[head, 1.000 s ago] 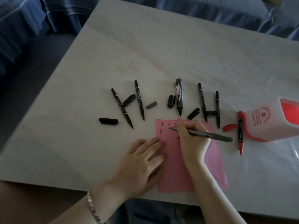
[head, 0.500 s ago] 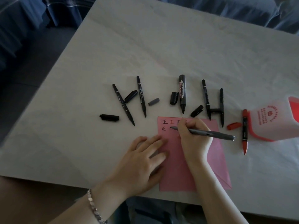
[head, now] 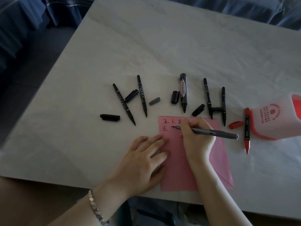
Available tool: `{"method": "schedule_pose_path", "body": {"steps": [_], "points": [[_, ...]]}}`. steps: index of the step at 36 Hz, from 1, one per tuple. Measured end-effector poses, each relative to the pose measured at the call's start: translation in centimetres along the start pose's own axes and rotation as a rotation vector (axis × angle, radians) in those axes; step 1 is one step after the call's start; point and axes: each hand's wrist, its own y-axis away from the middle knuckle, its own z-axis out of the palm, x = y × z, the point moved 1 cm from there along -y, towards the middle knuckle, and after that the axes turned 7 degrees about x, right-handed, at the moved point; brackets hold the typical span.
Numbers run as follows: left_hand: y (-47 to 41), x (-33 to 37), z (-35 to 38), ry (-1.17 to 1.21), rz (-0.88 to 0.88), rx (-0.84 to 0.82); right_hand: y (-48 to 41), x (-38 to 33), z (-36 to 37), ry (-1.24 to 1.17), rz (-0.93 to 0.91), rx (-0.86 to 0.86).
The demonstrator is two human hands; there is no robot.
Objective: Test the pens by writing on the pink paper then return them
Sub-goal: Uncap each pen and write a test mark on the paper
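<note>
The pink paper (head: 179, 173) lies near the table's front edge with several small written marks along its top. My right hand (head: 196, 136) holds a grey pen (head: 216, 133), whose tip touches the paper in the second row of marks. My left hand (head: 143, 162) lies flat, fingers spread, pressing the paper's left edge. Behind the paper lie several uncapped black pens (head: 123, 104), a thick black marker (head: 183, 92) and a red pen (head: 247, 129), with loose caps among them, one of them a grey cap (head: 154, 100).
A white and red pen holder (head: 276, 118) lies on its side at the right edge of the pale table (head: 146, 46). A red cap (head: 236, 124) sits beside it. Blue fabric lies beyond the table's far and left sides.
The pen tip has drawn a short stroke in the second row of marks. The view has shifted slightly; both hands stay in place.
</note>
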Motion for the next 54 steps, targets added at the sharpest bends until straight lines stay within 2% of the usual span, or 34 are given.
{"method": "schedule_pose_path", "body": {"steps": [24,33,49,54], "points": [[-0.11,0.04,-0.08,0.015,-0.011,-0.005,0.10,0.10,-0.06,0.002,0.050,0.035],[-0.09,0.00,-0.04,0.010,0.001,0.009,0.05,-0.11,0.04,0.014,0.007,-0.031],[-0.10,-0.09,0.12,0.006,0.003,0.016,0.17,-0.12,-0.05,0.021,0.014,-0.032],[-0.11,-0.07,0.17,0.008,0.003,0.031,0.24,-0.05,-0.07,0.011,0.036,0.028]]}}
